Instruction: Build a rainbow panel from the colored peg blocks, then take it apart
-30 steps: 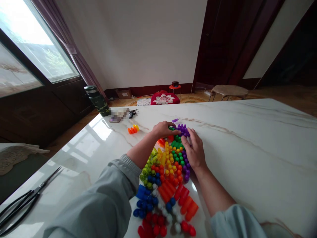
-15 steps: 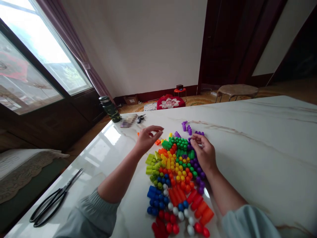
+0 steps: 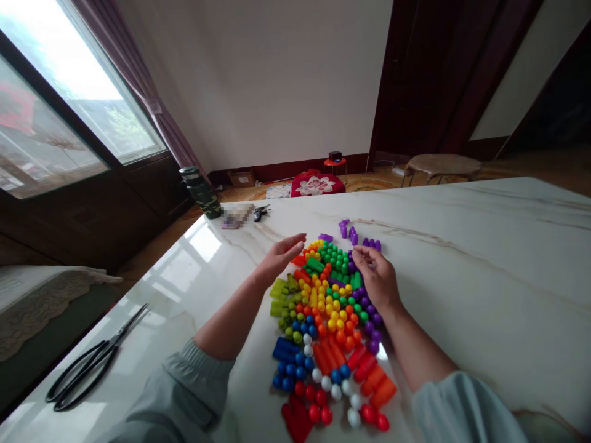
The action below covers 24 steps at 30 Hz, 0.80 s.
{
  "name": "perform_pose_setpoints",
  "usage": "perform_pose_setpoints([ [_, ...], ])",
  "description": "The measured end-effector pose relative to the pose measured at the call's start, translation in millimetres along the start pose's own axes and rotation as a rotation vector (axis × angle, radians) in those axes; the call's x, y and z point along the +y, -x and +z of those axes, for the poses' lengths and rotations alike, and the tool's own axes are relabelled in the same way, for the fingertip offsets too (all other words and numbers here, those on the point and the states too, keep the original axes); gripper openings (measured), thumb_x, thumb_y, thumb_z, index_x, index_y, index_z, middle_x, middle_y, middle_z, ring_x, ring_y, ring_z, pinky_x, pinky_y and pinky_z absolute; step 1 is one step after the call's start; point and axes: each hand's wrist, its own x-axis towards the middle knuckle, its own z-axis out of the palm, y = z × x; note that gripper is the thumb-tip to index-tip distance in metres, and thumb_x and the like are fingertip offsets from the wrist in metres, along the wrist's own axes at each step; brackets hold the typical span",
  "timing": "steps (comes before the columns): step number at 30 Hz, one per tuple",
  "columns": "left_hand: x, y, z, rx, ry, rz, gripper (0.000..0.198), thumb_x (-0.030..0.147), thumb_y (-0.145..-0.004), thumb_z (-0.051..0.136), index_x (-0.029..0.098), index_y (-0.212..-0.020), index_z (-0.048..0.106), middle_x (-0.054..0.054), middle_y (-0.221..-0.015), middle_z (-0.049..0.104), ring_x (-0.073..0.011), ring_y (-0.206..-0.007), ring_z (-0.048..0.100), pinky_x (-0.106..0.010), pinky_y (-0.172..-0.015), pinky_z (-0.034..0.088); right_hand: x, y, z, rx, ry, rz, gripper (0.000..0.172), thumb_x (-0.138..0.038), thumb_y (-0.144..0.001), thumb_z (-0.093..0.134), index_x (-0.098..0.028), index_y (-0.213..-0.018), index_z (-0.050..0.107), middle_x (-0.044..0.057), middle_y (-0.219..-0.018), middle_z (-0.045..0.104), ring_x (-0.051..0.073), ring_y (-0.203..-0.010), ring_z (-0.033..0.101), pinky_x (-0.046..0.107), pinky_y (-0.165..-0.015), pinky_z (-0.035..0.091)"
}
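My left hand [image 3: 281, 257] is at the far left edge of a pile of colourful plastic building pieces with round knobs [image 3: 335, 301]. Its fingers are stretched forward, close beside orange pieces [image 3: 299, 260] and yellow ones [image 3: 316, 245]. On the far right side of the pile is my right hand [image 3: 379, 278], fingers loosely bent, next to purple pieces [image 3: 364, 301]. I see nothing held in either hand. Green pieces [image 3: 336, 257] lie between the hands. Nearer me are blue [image 3: 286, 349], white and red pieces [image 3: 297, 418].
Loose purple pieces [image 3: 353, 235] lie beyond the pile on the marble-patterned table [image 3: 462, 258]. Black-handled scissors [image 3: 99, 363] are at the left. A camouflage bottle [image 3: 201, 194], a blurred-out item and keys [image 3: 260, 213] stand or lie by the far left edge.
My left hand has shifted slightly right and down, and orange and yellow pieces near it now sit closer against the pile. A loose purple piece shows farther back. My right hand has barely moved.
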Motion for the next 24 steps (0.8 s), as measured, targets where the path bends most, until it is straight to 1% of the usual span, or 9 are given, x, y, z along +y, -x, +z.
perform_pose_setpoints([
  [4, 31.2, 62.5, -13.4, 0.044, -0.158, -0.016, 0.072, 0.057, -0.075, 0.067, 0.026, -0.137, 0.049, -0.009, -0.145, 0.047, -0.0301, -0.136, 0.039, -0.047, -0.114, 0.029, 7.4, -0.7, -5.0, 0.127, -0.044, 0.012, 0.053, -0.064, -0.078, 0.055, -0.019, -0.102, 0.066, 0.009, -0.102, 0.069, 0.024, -0.096, 0.062, 0.039, -0.086, 0.048],
  [6, 38.6, 105.0, -22.4, -0.071, -0.346, -0.107, 0.089, 0.058, -0.066, 0.074, 0.027, -0.142, 0.041, -0.01, -0.149, 0.041, -0.0322, -0.139, 0.033, -0.05, -0.116, 0.024, 13.1, -0.3, -6.8, 0.184, -0.104, 0.053, 0.055, -0.067, -0.078, 0.052, -0.018, -0.1, 0.065, 0.009, -0.098, 0.069, 0.024, -0.095, 0.063, 0.04, -0.086, 0.048],
  [9, 34.1, 162.0, -21.7, -0.287, -0.549, -0.118, 0.123, 0.058, -0.053, 0.082, 0.027, -0.152, 0.015, -0.012, -0.159, 0.018, -0.0345, -0.145, 0.017, -0.051, -0.117, 0.018, 19.5, 1.2, -10.0, 0.205, -0.326, 0.108, 0.055, -0.068, -0.078, 0.051, -0.018, -0.097, 0.063, 0.008, -0.096, 0.068, 0.023, -0.093, 0.064, 0.037, -0.08, 0.052],
  [12, 16.8, 193.6, 2.5, -0.282, -0.738, -0.123, 0.143, 0.059, -0.038, 0.086, 0.024, -0.153, 0.008, -0.017, -0.16, 0.003, -0.0415, -0.145, 0.0, -0.059, -0.115, 0.015, 20.5, 8.2, -22.0, 0.113, -0.448, 0.158, 0.052, -0.067, -0.072, 0.058, -0.021, -0.097, 0.061, 0.005, -0.098, 0.068, 0.021, -0.097, 0.064, 0.035, -0.085, 0.053],
  [14, 6.5, 198.6, 25.4, -0.149, -0.821, -0.108, 0.146, 0.055, -0.033, 0.088, 0.023, -0.152, 0.01, -0.02, -0.159, 0.004, -0.0437, -0.144, 0.0, -0.062, -0.114, 0.014, 18.3, 19.5, -37.8, -0.016, -0.396, 0.2, 0.054, -0.068, -0.07, 0.062, -0.023, -0.1, 0.061, 0.006, -0.104, 0.068, 0.022, -0.104, 0.063, 0.037, -0.09, 0.052],
  [16, 0.5, 193.8, 45.5, -0.018, -0.827, -0.034, 0.138, 0.053, -0.039, 0.086, 0.024, -0.152, 0.013, -0.02, -0.158, 0.011, -0.0428, -0.144, 0.005, -0.061, -0.114, 0.017, 14.6, 35.9, -57.4, -0.17, -0.264, 0.197, 0.059, -0.067, -0.069, 0.065, -0.023, -0.108, 0.06, 0.009, -0.116, 0.065, 0.025, -0.113, 0.059, 0.042, -0.096, 0.049],
  [20, -3.9, 171.0, 65.2, 0.187, -0.778, 0.08, 0.114, 0.049, -0.054, 0.08, 0.024, -0.15, 0.024, -0.017, -0.152, 0.031, -0.0399, -0.142, 0.02, -0.057, -0.114, 0.023, 7.7, 70.9, -86.6, -0.459, 0.054, -0.023, 0.082, -0.055, -0.064, 0.075, -0.022, -0.133, 0.047, 0.014, -0.137, 0.052, 0.03, -0.127, 0.049, 0.053, -0.104, 0.039],
  [22, -4.4, 158.2, 67.3, 0.236, -0.778, 0.089, 0.105, 0.048, -0.057, 0.079, 0.026, -0.147, 0.03, -0.015, -0.148, 0.037, -0.0382, -0.139, 0.028, -0.054, -0.113, 0.027, 5.7, 82.1, -86.6, -0.491, 0.179, -0.136, 0.09, -0.049, -0.061, 0.079, -0.023, -0.138, 0.042, 0.015, -0.141, 0.048, 0.031, -0.129, 0.047, 0.053, -0.104, 0.038],
  [24, -3.6, 145.2, 66.8, 0.215, -0.795, 0.082, 0.099, 0.048, -0.056, 0.079, 0.028, -0.143, 0.038, -0.014, -0.146, 0.04, -0.0371, -0.135, 0.036, -0.051, -0.109, 0.033, 2.6, 85.7, -76.6, -0.458, 0.25, -0.235, 0.087, -0.043, -0.062, 0.078, -0.023, -0.139, 0.041, 0.015, -0.138, 0.05, 0.031, -0.125, 0.05, 0.051, -0.102, 0.041],
])
